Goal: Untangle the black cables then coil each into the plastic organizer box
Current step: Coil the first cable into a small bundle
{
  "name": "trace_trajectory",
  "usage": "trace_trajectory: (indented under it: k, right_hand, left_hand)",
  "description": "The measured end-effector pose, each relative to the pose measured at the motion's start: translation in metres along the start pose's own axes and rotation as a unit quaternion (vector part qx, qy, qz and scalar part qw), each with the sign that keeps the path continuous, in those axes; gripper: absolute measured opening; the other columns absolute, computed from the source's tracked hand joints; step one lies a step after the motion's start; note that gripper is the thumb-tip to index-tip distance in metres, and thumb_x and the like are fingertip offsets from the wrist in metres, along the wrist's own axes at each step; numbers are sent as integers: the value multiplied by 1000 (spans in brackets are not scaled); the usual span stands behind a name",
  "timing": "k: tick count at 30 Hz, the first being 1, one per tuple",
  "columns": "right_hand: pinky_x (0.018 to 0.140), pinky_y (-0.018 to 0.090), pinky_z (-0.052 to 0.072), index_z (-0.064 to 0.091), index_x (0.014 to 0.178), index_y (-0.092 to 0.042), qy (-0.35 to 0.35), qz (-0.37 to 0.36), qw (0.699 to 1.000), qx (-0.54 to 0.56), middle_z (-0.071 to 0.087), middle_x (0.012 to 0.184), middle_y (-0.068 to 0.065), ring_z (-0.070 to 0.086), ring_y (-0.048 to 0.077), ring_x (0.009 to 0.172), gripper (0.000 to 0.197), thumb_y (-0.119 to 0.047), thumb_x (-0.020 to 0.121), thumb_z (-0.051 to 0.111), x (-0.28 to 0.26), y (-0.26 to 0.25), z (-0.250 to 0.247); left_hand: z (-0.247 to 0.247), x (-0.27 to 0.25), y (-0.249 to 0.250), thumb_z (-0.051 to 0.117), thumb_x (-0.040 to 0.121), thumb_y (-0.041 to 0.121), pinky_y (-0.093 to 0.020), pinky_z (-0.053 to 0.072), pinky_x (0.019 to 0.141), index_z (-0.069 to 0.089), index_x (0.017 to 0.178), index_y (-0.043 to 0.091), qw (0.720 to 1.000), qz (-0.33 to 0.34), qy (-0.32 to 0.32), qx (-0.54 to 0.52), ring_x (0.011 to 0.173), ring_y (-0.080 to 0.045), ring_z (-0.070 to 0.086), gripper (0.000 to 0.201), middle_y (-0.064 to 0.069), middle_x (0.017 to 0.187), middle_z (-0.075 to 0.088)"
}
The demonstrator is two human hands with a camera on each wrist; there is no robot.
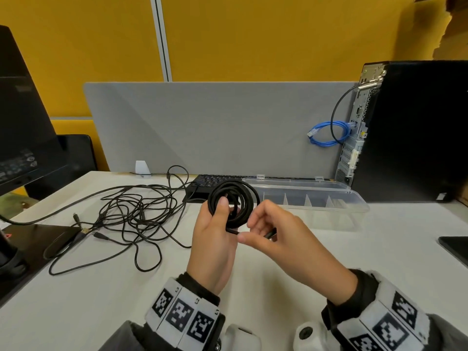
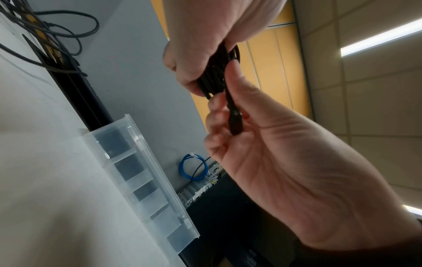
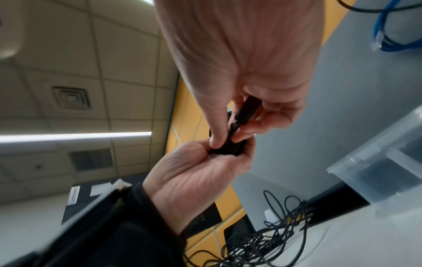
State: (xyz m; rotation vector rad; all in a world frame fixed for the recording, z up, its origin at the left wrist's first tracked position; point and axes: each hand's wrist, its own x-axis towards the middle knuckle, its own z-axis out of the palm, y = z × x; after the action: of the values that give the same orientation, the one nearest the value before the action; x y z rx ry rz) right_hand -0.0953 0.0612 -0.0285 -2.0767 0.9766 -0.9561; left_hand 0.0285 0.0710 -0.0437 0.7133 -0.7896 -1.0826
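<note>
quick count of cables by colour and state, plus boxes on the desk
black coiled cable, held by left hand and right hand: 1
black tangled pile: 1 heap, strands too knotted to count
blue cable: 1
clear plastic box: 1
total: 4

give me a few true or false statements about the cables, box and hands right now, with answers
1. The left hand grips a coiled cable. True.
2. The coil already lies in the box. False: it is held above the desk, in front of the box.
3. The right hand pinches the cable's plug end. True.
4. The tangle lies right of the box. False: it lies on the desk to its left.
5. The blue cable is in the left hand. False: it hangs by the computer.
</note>
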Motion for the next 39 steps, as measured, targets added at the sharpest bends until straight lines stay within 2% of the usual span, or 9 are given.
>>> trace_trajectory:
  k: [7,15,17,20,24,27,31,34,39]
  right_hand:
    - [82,29,30,65,96,-37,-81,-75,950,-292,53,76,-18,38,7,82,20,-44,94,46,-2,-8,-21]
    - [70,34,23,68,79,-34,148,-173,857,-463,45,70,-8,45,19,72,3,-33,81,67,5,-3,-35]
    - [64,32,34,69,86,-29,149,-181,872,-430,58,65,-8,56,16,61,9,-27,84,60,6,0,-34]
    - [66,15,45,66,98,-25,83,-127,966,-208,66,82,-15,59,0,72,17,-20,95,50,8,0,-35]
    - [66,33,58,64,110,-19,8,-6,996,93,68,98,-2,64,12,88,22,-19,96,47,10,-4,-31]
    - [68,35,58,59,118,-16,-11,47,988,149,64,106,11,61,21,95,34,-34,89,56,10,-4,-24]
    - [70,24,52,61,107,-28,-56,51,987,139,66,97,-9,58,4,88,42,-56,76,63,7,-3,-18]
    - [74,22,45,61,94,-37,-38,25,996,74,62,101,-7,56,4,92,26,-50,74,70,6,0,-12]
    - [74,36,47,61,91,-21,-9,7,1000,-13,55,86,-1,52,13,78,15,-31,93,51,10,2,-17]
  left_hand:
    - [-9,7,7,36,99,13,-36,45,98,56,116,3,1000,-13,20,4,102,-18,63,28,-12,109,68]
    - [-9,9,8,34,98,13,-37,50,93,52,120,-5,997,-37,-29,-59,108,-23,62,33,-19,117,64]
    - [-9,8,12,35,96,15,-32,55,83,59,108,-2,993,-46,-61,-86,102,-21,65,31,-16,107,69]
    - [-5,1,15,42,87,19,-30,56,79,68,65,12,990,-53,-93,-91,91,-18,68,35,-9,86,69]
    - [-2,-3,12,44,83,25,-37,46,89,63,53,14,986,-93,-117,-76,100,-25,67,37,-14,94,62]
    - [-5,-1,11,50,89,28,-44,43,97,57,57,14,981,-115,-122,-99,108,-33,61,36,-18,100,49]
    - [-9,0,9,52,86,32,-42,47,93,60,96,-1,980,-125,-126,-86,123,-41,49,35,-20,111,48]
    - [-6,-4,11,44,87,27,-38,45,89,53,99,-5,978,-132,-150,-52,108,-29,63,35,-10,94,70]
    - [-12,1,7,58,80,10,-39,47,97,53,119,-5,977,-133,-163,37,115,-30,59,42,-23,119,62]
